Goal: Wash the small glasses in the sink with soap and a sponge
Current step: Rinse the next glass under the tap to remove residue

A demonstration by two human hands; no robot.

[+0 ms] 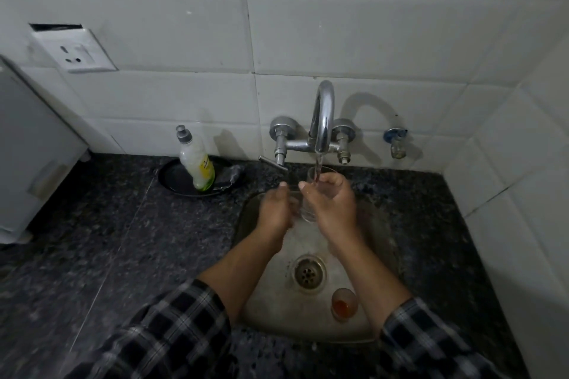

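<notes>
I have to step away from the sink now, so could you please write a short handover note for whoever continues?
Right hand: grip shut on a clear glass, held under the running tap.
Left hand: beside the glass, fingers at its side; the blur hides whether it grips.
A second glass, with orange residue, stands in the sink near the drain.
Soap bottle stands on a dark plate on the counter, a grey scrubber beside it.
Done: first glass under water.
Left: the second glass is unwashed.

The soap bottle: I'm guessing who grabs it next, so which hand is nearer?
Left. The left hand is over the sink's back-left corner, closest to the soap bottle; the right hand holds the glass under the tap, farther right.
</notes>
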